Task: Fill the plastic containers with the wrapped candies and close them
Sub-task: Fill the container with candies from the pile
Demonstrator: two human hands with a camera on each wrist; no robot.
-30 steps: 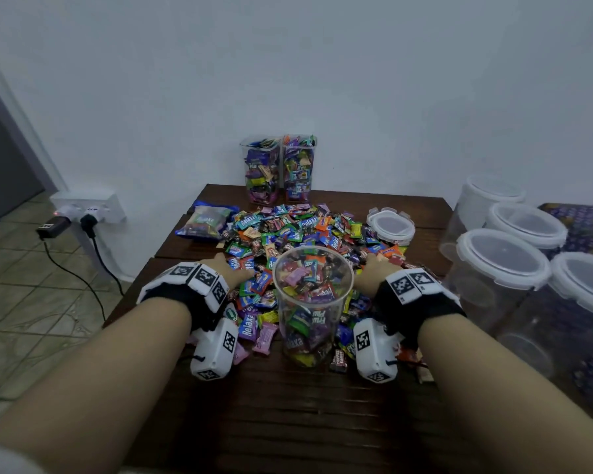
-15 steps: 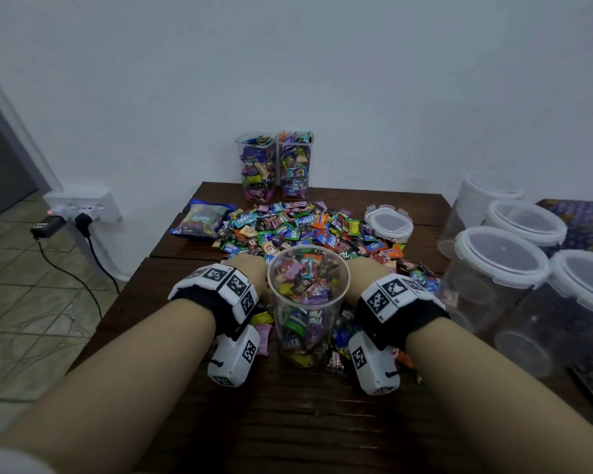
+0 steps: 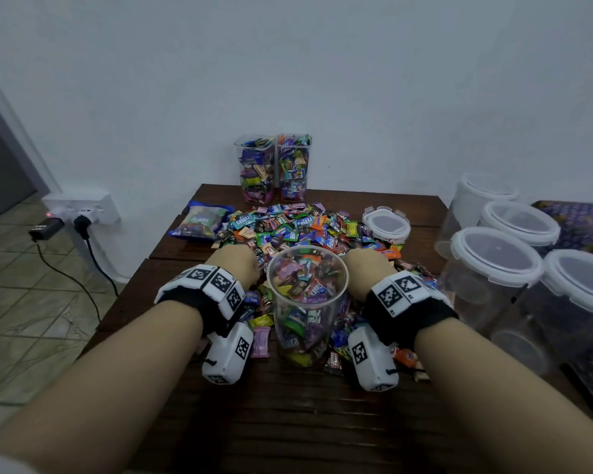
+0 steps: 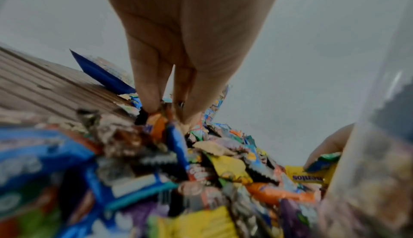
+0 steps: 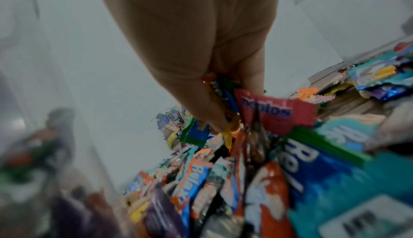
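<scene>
**A:** How will those sweets handle?

**B:** Judging by the wrappers, light, crinkly and slippery, so a loose fistful would likely shed a few. Best gathered in a bunch, fingers closing under them. The left hand [image 3: 235,266], left of the open container [image 3: 307,302], has its fingertips [image 4: 154,104] dug into the candy pile [image 3: 298,227]; they seem to pinch wrappers, though blur keeps me from being sure.

**A:** And the tub itself?

**B:** Clear, thin-walled, round, standing upright near the front of the table [image 3: 288,422], touching the pile's near edge. It looks nearly full, so heavier now; I'd take it round the wall, low down.

**A:** The other hand?

**B:** The right hand [image 3: 367,271], just right of the tub, is closed round several wrappers, a red one among them. The lid [image 3: 386,227] lies farther right, at the pile's far edge.
</scene>
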